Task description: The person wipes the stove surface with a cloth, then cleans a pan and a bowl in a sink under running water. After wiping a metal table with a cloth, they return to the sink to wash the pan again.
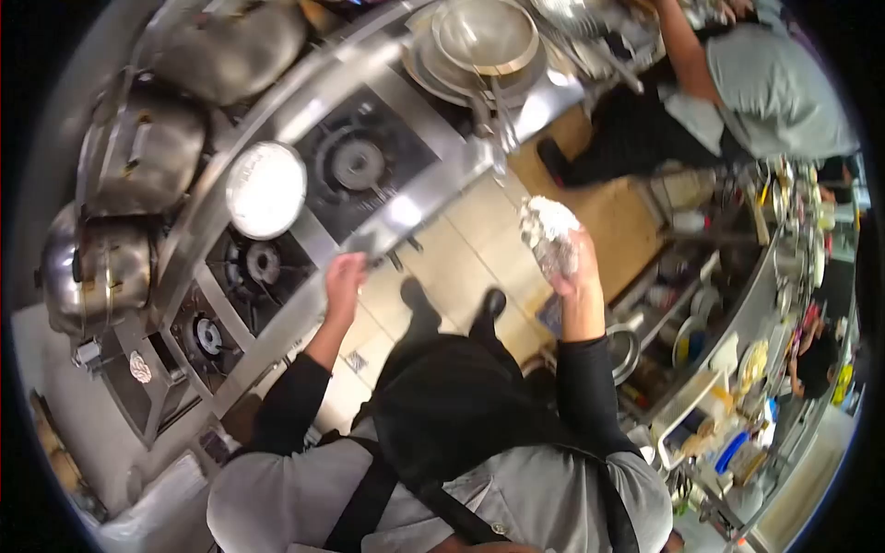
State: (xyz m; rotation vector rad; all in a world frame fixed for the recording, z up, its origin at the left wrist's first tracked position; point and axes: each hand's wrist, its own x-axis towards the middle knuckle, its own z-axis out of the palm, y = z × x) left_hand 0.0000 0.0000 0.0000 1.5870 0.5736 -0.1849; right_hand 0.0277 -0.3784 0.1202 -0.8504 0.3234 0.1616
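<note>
My right hand (577,263) is out in front over the floor, fingers wrapped around a crumpled whitish-grey lump (550,232). Its upper side is bright white and uneven, and its lower part looks grey and shiny; I cannot make out the material. My left hand (345,281) is raised by the front edge of the stove (401,214), blurred, its fingers loosely bent and apart with nothing visible in them. Beyond it, a round white-topped pan or lid (266,190) sits on the stove among the burners.
Large steel pots (147,152) line the left shelf. Stacked pans and a strainer (486,35) stand at the far end of the stove, handles jutting out. Another person (774,88) works at the upper right. Crowded shelves (705,304) run along the right, and tiled floor (466,240) lies between.
</note>
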